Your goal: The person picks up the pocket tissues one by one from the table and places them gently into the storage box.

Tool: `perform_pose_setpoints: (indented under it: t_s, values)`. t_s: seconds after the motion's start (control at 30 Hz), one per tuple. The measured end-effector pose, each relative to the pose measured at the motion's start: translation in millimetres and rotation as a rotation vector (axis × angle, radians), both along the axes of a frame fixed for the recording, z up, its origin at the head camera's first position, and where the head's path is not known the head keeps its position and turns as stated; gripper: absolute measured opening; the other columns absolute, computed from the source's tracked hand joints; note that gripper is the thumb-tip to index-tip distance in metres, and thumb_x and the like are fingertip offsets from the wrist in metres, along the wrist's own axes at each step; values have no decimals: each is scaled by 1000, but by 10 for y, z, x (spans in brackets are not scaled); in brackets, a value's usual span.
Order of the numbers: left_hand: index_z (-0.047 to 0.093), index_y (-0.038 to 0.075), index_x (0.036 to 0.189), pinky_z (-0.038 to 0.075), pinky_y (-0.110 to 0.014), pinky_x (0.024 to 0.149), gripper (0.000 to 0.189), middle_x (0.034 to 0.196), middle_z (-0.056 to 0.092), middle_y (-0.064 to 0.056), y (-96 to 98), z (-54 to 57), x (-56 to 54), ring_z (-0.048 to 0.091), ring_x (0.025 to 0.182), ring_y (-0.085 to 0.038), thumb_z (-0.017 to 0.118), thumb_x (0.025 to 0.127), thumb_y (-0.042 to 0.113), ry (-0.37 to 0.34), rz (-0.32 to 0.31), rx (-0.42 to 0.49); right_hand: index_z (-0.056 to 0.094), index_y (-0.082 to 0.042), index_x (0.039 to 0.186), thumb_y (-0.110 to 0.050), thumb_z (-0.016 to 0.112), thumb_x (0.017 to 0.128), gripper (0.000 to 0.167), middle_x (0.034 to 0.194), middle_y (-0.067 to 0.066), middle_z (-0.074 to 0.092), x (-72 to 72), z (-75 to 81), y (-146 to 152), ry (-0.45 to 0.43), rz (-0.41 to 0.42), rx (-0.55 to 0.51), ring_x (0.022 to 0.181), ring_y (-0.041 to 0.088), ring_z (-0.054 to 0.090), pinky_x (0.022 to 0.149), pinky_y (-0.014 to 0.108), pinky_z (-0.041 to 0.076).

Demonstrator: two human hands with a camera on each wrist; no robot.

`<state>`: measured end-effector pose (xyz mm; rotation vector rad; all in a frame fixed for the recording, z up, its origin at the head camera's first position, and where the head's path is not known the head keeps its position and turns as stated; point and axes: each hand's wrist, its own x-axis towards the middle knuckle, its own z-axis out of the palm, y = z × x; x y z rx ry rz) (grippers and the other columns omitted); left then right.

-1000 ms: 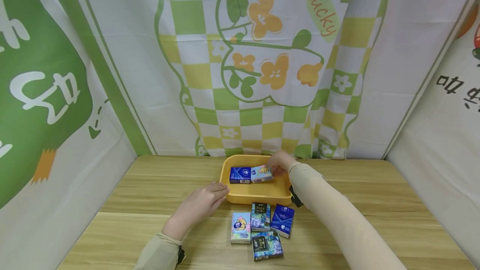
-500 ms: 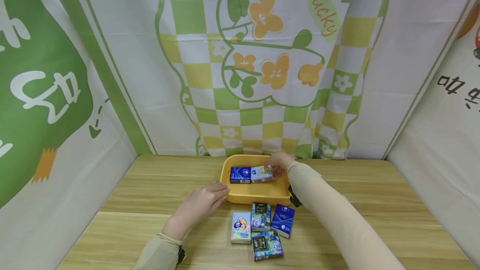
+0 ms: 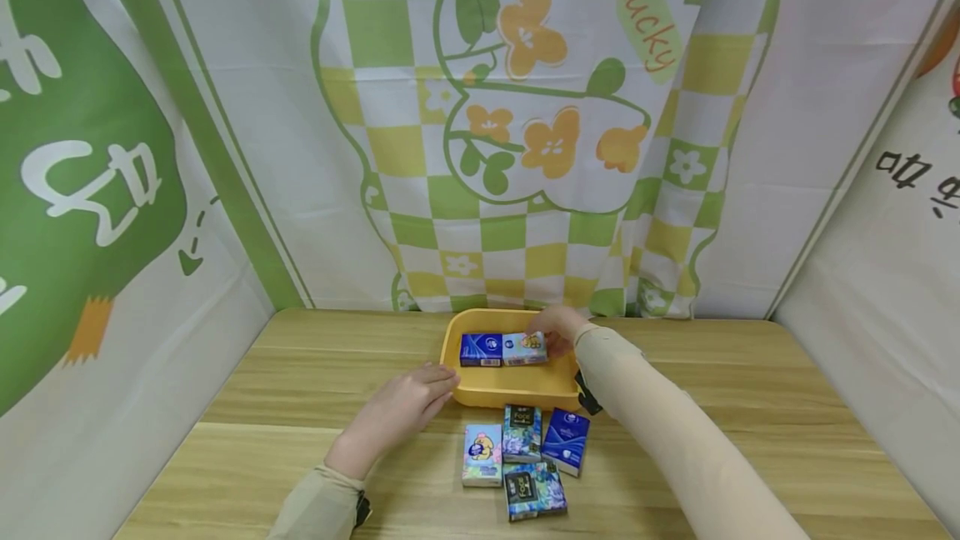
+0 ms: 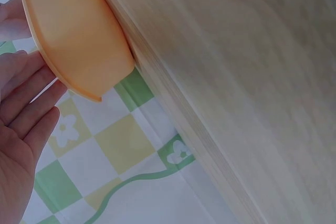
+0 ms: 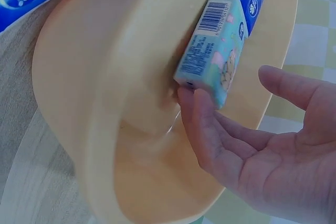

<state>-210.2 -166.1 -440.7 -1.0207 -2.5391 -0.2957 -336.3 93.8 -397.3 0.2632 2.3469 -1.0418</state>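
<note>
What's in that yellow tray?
A dark-blue pack and a pale-blue pack lie in the yellow tray. In the head view, the right grip covers the far right corner; the packs cover the floor beneath.

The left wrist view crops the yellow tray (image 4: 81, 35).

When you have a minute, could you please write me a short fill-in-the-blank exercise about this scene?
1. In the head view, the dark blue pack in the yellow tray lies to the ____ of the pale blue pack.
2. The left hand touches the rim of the ____.
3. The right hand touches the end of the ____ blue pack.
4. The number of loose packs on the wooden table is ____.

Missing words: left; tray; pale; four.
</note>
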Motion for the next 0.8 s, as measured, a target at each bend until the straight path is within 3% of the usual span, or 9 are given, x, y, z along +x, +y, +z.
perform_pose_setpoints:
  t_s: [0.37,0.67,0.8]
  values:
    - [67,6,116,53,-38,97,28,118,67,-10,-1,-3,-14,64,110,-26,65,90,15,6,-2,-5,51,4,129,-27,58,91,49,126,27,55,51,46,-3,7,8,-26,110,35,60,96,40,54]
    - [69,5,111,57,-37,91,27,112,69,-10,5,-24,-29,66,104,-27,69,85,12,85,-28,12,50,6,129,-25,57,91,49,127,28,54,32,47,-4,9,31,-16,111,36,60,97,39,54]
    - [69,6,113,56,-36,93,27,114,69,-9,5,-17,-20,66,106,-26,68,86,12,51,-14,9,47,7,132,-23,55,93,50,129,30,52,5,43,-2,11,39,-22,112,37,59,97,41,54]
